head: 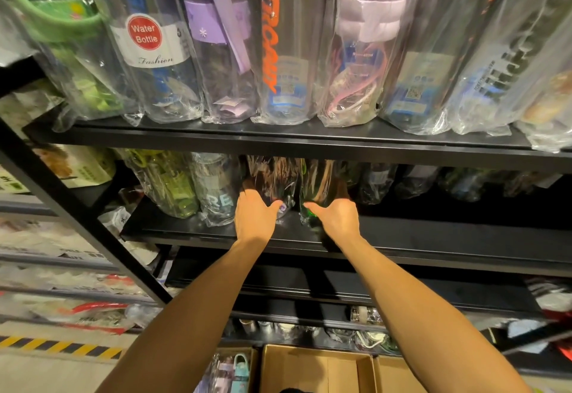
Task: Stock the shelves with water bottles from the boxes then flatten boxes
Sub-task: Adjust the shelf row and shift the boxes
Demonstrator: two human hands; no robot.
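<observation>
On middle shelf (433, 234): left hand (255, 216) grips a wrapped dark bottle (272, 176), right hand (337, 217) grips a wrapped green bottle (314, 182) beside it. Clear bottle (216, 188) just left; upper shelf (278, 142) overhangs; open box (312, 351) below.

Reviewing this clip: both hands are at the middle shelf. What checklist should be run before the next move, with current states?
1. Left hand grips the dark wrapped bottle: ok.
2. Right hand grips the green bottle: ok.
3. Both bottles' bases on the middle shelf: cannot tell, hands cover them.
4. Bare shelf front to the right for more stock: ok.
5. Cardboard box below emptied for flattening: cannot tell, partly in view.
</observation>
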